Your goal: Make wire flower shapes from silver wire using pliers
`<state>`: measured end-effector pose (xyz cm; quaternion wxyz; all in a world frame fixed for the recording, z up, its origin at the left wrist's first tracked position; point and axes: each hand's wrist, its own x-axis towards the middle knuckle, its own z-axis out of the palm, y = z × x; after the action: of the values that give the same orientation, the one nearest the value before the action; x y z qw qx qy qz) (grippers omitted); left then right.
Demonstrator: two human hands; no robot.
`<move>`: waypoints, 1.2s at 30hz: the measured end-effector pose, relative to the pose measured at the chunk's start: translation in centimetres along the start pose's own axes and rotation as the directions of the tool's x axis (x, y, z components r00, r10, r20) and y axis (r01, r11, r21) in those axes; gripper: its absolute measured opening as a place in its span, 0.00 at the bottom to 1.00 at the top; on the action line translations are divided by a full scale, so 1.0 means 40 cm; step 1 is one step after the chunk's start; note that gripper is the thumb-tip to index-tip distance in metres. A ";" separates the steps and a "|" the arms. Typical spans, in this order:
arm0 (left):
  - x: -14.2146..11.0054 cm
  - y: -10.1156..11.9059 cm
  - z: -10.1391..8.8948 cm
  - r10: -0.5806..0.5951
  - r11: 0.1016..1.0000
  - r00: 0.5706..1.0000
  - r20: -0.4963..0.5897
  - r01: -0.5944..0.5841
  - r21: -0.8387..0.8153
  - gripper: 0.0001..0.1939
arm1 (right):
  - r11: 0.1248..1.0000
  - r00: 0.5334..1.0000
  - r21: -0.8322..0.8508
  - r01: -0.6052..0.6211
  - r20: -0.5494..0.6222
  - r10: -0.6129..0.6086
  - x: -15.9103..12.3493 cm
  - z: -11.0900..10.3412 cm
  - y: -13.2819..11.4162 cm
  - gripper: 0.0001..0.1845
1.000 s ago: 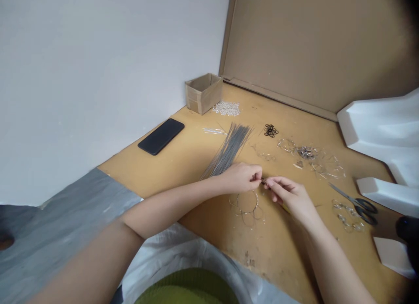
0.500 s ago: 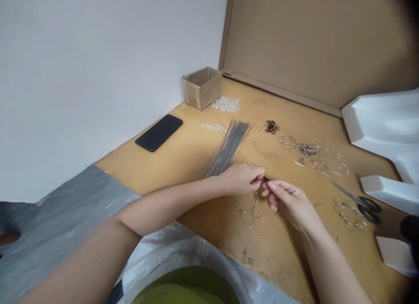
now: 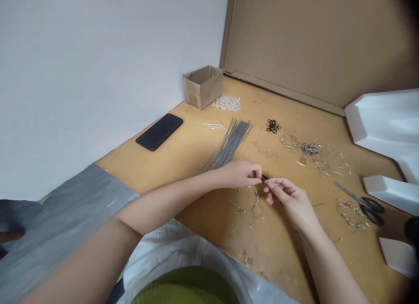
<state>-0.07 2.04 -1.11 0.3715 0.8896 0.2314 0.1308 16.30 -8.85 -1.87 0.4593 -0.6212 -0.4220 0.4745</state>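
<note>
Pinching something indistinct; fingers [image 3: 269,184] partly hide it.

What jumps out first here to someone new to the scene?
Probably the fan of thin grey wires in the middle of the table, just beyond the left hand, which meets the right hand fingertip to fingertip over something small and dark. Next, the black phone lying near the table's left edge, and the black-handled scissors over on the right.
</note>
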 end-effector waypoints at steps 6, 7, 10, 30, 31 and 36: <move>-0.005 -0.014 -0.045 -0.116 0.993 0.982 0.151 0.112 0.036 0.12 | 0.998 1.000 -0.055 0.024 0.001 -0.024 -0.003 0.008 -0.006 0.15; -0.006 -0.017 -0.045 -0.128 0.991 0.976 0.177 0.119 0.058 0.11 | 0.998 1.000 -0.058 0.027 0.009 -0.027 -0.004 0.008 -0.005 0.15; -0.007 -0.021 -0.041 -0.126 0.989 0.972 0.198 0.109 0.095 0.10 | 0.996 0.999 -0.080 0.030 0.029 -0.027 -0.004 0.010 -0.004 0.14; -0.011 -0.013 -0.023 -0.010 0.995 0.985 0.172 -0.008 0.102 0.10 | 0.986 0.995 -0.161 0.052 0.087 -0.039 -0.006 0.017 -0.006 0.15; -0.010 -0.014 -0.023 -0.008 0.996 0.985 0.175 -0.008 0.087 0.09 | 0.985 0.996 -0.163 0.054 0.084 -0.041 -0.007 0.017 -0.006 0.15; -0.008 -0.015 -0.031 0.001 0.999 0.985 0.171 -0.010 0.053 0.09 | 0.971 0.993 -0.217 0.096 0.083 -0.080 -0.006 0.013 0.010 0.14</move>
<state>-1.04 2.99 -0.73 0.3654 0.9079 0.1995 0.0486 15.77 -9.06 -2.29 0.3922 -0.6309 -0.5159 0.4266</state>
